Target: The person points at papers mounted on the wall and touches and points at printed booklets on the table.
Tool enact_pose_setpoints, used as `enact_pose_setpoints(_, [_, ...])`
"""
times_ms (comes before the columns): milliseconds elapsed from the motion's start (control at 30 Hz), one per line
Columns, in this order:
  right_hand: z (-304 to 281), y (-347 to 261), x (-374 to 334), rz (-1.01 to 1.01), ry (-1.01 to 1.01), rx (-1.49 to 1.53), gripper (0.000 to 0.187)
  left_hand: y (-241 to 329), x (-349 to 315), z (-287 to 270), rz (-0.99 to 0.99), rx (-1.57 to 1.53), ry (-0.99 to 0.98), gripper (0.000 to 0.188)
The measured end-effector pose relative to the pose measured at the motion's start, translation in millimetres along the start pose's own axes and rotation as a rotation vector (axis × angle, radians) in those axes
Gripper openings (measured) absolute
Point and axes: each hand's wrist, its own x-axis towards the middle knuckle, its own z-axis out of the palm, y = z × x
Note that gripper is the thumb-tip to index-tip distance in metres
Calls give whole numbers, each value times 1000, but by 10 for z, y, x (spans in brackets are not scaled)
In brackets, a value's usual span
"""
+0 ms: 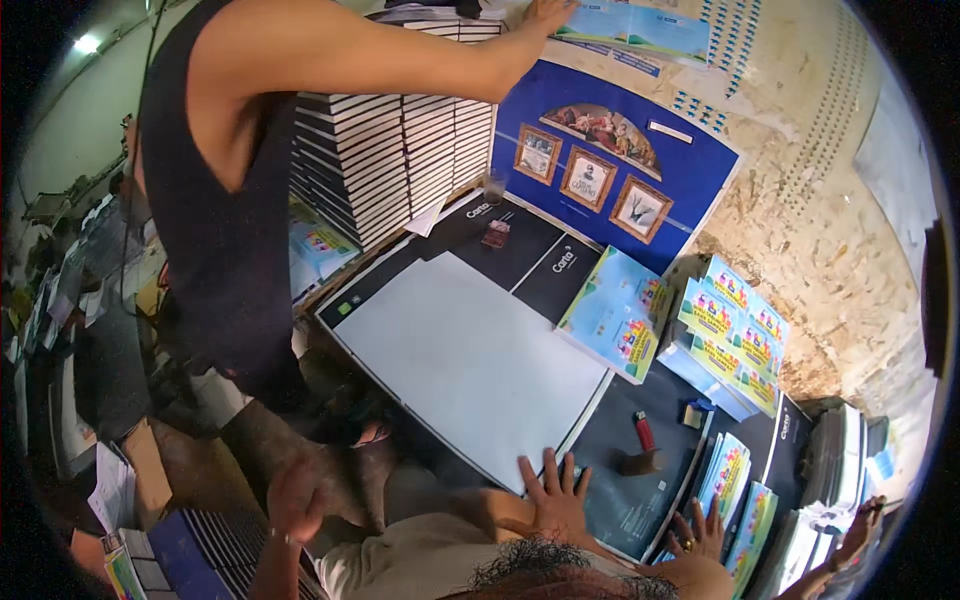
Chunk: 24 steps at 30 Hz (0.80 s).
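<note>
My left hand (296, 502) is raised at the lower left, a band at its wrist. It is blurred, its fingers loosely bent and apart, with nothing visible in it. Far to the lower right, my right hand (856, 538) is up beside stacked papers (835, 460); its bent fingers meet a small dark thing I cannot make out. Between my arms sits a co-worker, whose hands (557, 503) (700, 532) lie spread on the table. One is at the corner of a large white sheet (470, 360), the other on colourful printed booklets (728, 470).
A standing person (225, 200) reaches across a tall stack of dark-covered books (400, 160). A blue picture board (610, 180) leans on the wall. Printed booklets (735, 330) are piled at right, near a red pocket tool (643, 432). More books (205, 550) lie lower left.
</note>
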Motion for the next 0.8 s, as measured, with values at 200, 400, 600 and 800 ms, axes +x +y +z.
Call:
enact_pose_setpoints(200, [300,198,-2,-18,-25,-413,119,678,2068,651,538,-131,-249,47])
enact_pose_setpoints(400, [-701,265,688,346,-226,646,97,639,2864,1523,638,-165,-575,61])
enact_pose_setpoints(600, [-394,753,1495,548,591,225,94,535,2841,1713,698,-104,-574,71])
enact_pose_setpoints(800, [-288,864,1820,869,660,176,115,639,3001,1885,605,-157,-548,63])
